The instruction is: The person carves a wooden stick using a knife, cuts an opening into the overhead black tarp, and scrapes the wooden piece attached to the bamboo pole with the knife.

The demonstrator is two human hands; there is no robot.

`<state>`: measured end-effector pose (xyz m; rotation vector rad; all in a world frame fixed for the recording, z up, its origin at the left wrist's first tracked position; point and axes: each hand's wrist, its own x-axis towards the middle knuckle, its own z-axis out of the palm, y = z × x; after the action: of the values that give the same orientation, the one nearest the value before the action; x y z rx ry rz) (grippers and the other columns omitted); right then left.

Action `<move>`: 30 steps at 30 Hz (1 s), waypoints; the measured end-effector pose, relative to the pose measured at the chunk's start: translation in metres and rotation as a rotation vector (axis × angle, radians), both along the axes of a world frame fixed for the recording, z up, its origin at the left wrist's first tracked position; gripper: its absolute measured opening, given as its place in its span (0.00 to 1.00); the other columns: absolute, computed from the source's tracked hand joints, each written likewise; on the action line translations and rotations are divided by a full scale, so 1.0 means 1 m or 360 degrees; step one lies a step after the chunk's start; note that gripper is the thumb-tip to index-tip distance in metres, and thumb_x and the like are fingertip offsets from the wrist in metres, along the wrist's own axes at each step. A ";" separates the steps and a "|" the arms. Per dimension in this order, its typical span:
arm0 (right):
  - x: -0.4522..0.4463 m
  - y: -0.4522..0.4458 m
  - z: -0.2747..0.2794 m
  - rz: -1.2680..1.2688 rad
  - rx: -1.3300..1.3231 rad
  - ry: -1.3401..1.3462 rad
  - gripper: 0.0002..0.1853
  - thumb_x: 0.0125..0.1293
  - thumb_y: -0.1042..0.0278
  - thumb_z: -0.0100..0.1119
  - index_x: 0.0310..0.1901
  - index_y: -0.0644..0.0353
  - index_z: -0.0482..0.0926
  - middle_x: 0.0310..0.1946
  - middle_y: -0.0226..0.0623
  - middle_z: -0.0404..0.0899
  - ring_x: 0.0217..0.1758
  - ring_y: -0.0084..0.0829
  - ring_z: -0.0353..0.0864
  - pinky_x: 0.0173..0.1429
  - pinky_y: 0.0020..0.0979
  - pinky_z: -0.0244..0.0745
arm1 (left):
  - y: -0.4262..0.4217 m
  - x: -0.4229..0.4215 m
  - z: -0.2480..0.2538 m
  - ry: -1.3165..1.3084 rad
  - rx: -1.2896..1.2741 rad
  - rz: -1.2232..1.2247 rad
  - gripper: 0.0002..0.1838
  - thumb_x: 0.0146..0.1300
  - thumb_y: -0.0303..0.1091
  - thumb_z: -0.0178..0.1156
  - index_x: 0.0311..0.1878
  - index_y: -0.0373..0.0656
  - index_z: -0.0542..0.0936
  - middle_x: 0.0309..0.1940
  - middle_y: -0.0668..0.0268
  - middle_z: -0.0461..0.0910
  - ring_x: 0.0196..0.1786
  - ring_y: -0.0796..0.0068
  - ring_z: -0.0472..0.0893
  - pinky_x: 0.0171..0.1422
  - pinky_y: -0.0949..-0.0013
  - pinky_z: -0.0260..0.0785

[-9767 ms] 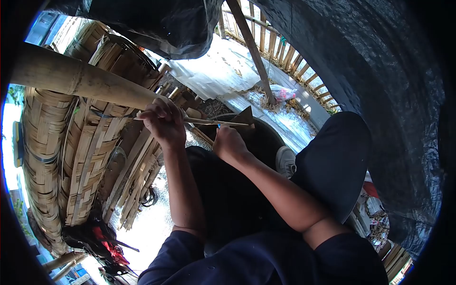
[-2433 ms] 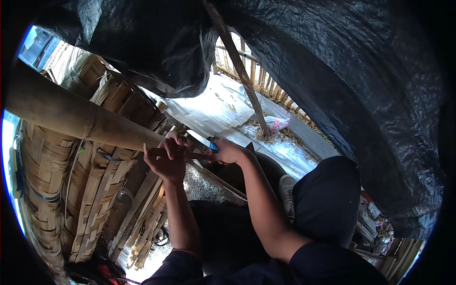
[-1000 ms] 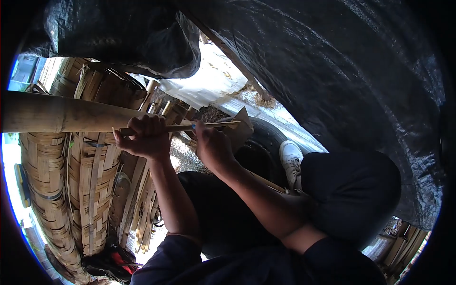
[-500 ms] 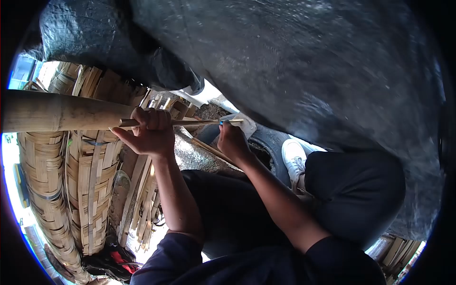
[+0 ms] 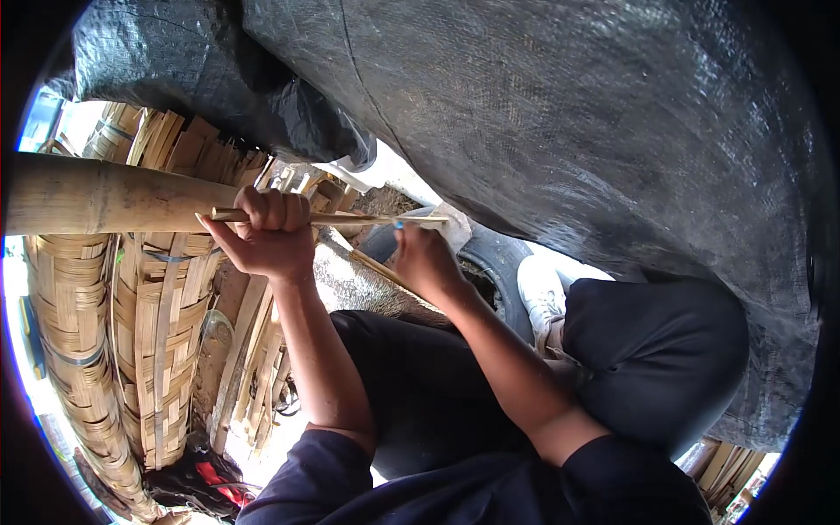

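The stick [image 5: 350, 220] is clasped in the left hand [image 5: 278, 229], grip fully curled, beside the pole [image 5: 131, 197]; near its far end, a blue thing [image 5: 398, 225] is held in the right hand's tight grip [image 5: 426, 262]. The stick is best kept steady.

Makeshift workshop | woven bamboo rolls [image 5: 77, 306] | bamboo slats [image 5: 262, 385] | black tarp [image 5: 560, 131]

Stick [image 5: 341, 219] at hands [image 5: 278, 234], basketwork [image 5: 74, 306] left, tire [image 5: 500, 255] seemingly beyond.
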<state>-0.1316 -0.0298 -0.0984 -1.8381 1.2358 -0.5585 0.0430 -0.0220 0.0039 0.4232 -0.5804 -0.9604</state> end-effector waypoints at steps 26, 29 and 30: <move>-0.112 -0.103 0.174 -0.0288 -0.0299 0.0385 0.16 0.73 0.62 0.44 0.34 0.67 0.75 0.30 0.41 0.80 0.35 0.33 0.78 0.46 0.31 0.70 | -0.010 -0.006 0.009 -0.0037 0.0070 -0.0063 0.33 0.66 0.69 0.31 0.20 0.49 0.55 0.14 0.75 0.48 0.18 0.79 0.45 0.24 0.69 0.39; -0.128 -0.168 0.166 -0.0434 -0.0277 0.0319 0.17 0.73 0.60 0.45 0.35 0.66 0.77 0.29 0.36 0.79 0.34 0.25 0.76 0.45 0.29 0.69 | -0.010 -0.004 0.008 -0.0049 0.0089 -0.0007 0.32 0.66 0.68 0.33 0.20 0.49 0.56 0.13 0.75 0.48 0.18 0.79 0.45 0.24 0.70 0.38; -0.130 -0.186 0.172 -0.0511 -0.0301 0.0362 0.18 0.72 0.58 0.46 0.34 0.65 0.77 0.25 0.35 0.77 0.32 0.23 0.73 0.43 0.28 0.68 | -0.010 -0.002 0.008 -0.0060 0.0117 0.0024 0.32 0.66 0.68 0.33 0.20 0.49 0.56 0.13 0.75 0.48 0.18 0.79 0.45 0.23 0.70 0.38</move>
<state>-0.2618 -0.2155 0.0734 -1.9102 1.6995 -0.6734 0.0406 -0.0320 0.0116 0.5115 -0.5767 -0.9631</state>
